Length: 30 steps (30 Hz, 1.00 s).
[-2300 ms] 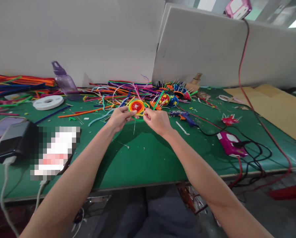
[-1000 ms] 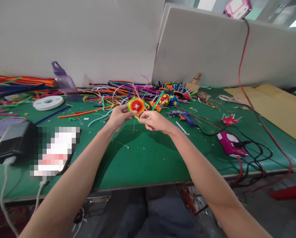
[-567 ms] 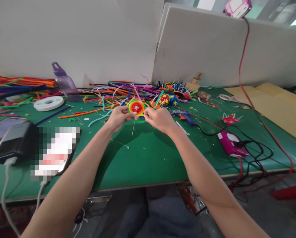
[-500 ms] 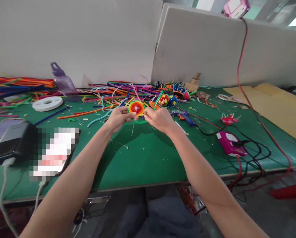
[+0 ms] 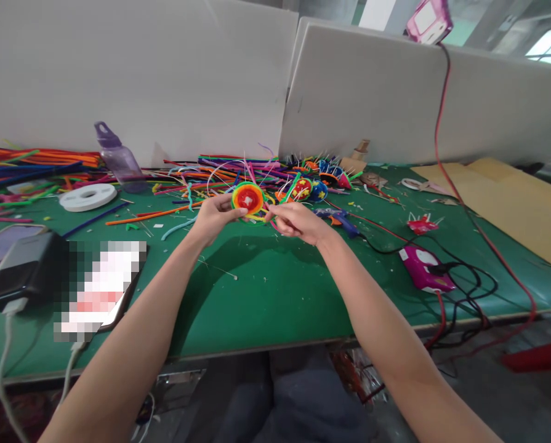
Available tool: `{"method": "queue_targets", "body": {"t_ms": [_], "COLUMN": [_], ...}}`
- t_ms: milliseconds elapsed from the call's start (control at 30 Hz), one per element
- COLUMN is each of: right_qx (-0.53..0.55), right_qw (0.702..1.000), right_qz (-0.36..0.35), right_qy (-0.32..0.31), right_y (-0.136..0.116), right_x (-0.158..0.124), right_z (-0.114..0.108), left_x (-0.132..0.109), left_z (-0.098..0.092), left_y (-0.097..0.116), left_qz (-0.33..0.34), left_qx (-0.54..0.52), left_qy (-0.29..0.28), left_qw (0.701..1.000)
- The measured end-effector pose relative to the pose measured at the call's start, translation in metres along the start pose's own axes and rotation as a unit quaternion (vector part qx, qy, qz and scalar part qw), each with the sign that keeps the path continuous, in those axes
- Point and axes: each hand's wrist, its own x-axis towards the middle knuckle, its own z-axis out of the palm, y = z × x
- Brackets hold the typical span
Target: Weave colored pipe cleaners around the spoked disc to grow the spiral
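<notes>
Above the green table my left hand [image 5: 212,219] is closed on the left edge of a round pipe-cleaner coil [image 5: 252,209]. The coil is red in the middle, ringed in orange, yellow and green, with a small pale patch at its centre. My right hand [image 5: 298,221] is closed in a pinch at the coil's right side, on a yellow pipe-cleaner strand [image 5: 265,215] leading off it. Just behind the hands lie red and blue star-patterned pieces [image 5: 320,191] and a blue glue gun [image 5: 344,223].
Loose pipe cleaners [image 5: 210,163] are heaped along the back. At left stand a purple bottle [image 5: 122,161], a white spool [image 5: 88,197], a black power bank [image 5: 30,271] and a phone [image 5: 100,289]. A pink power socket [image 5: 425,269] with cables and brown cardboard [image 5: 501,197] are at right.
My right hand has moved slightly right and its fingers have loosened a little, drawing away from the coil. The coil has shifted slightly left and tilted in my left hand.
</notes>
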Motion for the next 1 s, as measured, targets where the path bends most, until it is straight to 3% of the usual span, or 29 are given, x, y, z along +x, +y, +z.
{"method": "queue_targets", "body": {"t_ms": [133,267,567,800,933,1000], "right_qx": [0.024,0.014,0.124,0.26,0.262,0.231], "right_qw": [0.993,0.986,0.983,0.949,0.946,0.957], "right_qz": [0.087,0.123,0.129,0.169,0.18,0.15], "right_qy": [-0.077,-0.109,0.035,0.058,0.071,0.095], "right_y": [-0.001,-0.001,0.0,0.005,0.006,0.007], "right_x": [-0.003,-0.003,0.006,0.011,0.012,0.011], "right_z": [-0.002,0.002,0.022,0.036,0.042,0.046], "left_x": [0.001,0.0,-0.001,-0.004,-0.003,-0.002], "left_z": [0.004,0.007,0.01,0.014,0.013,0.01], "left_y": [-0.001,-0.002,0.0,0.005,0.004,0.002], "left_qz": [0.028,0.057,0.08,0.102,0.092,0.068], "left_qx": [0.003,0.008,0.016,0.029,0.023,0.011], "left_qy": [0.003,0.031,0.043,0.057,0.069,0.08], "left_qw": [1.0,0.998,0.996,0.993,0.993,0.994]}}
